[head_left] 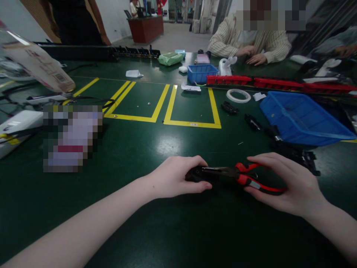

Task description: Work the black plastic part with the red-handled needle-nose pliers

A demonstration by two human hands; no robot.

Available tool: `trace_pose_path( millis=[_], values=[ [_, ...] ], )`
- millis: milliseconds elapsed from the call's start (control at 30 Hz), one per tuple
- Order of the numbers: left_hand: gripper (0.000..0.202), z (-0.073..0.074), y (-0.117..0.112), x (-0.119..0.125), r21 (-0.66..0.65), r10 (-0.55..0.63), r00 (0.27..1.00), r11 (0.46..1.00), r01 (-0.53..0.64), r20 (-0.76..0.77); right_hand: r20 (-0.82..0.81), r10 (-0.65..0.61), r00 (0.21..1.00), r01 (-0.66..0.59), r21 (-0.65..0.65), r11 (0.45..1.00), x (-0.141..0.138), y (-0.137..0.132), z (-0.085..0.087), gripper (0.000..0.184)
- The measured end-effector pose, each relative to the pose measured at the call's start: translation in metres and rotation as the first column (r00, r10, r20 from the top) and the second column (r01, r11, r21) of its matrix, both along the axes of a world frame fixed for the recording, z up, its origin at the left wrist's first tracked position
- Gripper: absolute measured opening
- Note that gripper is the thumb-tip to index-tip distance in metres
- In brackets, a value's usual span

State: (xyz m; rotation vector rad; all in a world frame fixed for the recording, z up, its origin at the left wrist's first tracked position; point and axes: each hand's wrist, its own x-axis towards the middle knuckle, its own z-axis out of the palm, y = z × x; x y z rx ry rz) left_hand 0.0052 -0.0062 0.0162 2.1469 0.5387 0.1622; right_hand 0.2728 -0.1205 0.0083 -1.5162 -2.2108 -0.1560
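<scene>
My left hand (178,176) is closed around a small black plastic part (196,174), thumb on the near side and fingers on the far side. In my right hand (292,182) are long-nose pliers (247,179) with red and black handles, gripped with the fingers and thumb on either handle. The pliers' jaws (220,171) point left and reach the black part; whether they pinch it cannot be made out. Part of the black piece is hidden by my left fingers.
A blue bin (306,119) stands at right, with black parts (301,154) beside it. A tape roll (238,95), a smaller blue bin (202,72) and a long red strip (279,82) lie farther back. Yellow tape (192,124) marks the green table. A person (251,44) sits opposite.
</scene>
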Motion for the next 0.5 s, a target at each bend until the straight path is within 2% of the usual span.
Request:
trace_pose_path(
  millis=[500],
  values=[
    [0.032,0.0004,0.0002,-0.0004,-0.037,0.011,1.000,0.999,-0.011,0.003,-0.092,-0.058,0.994,0.055,-0.039,0.998,-0.0012,-0.0018,0.0026,0.039]
  ],
)
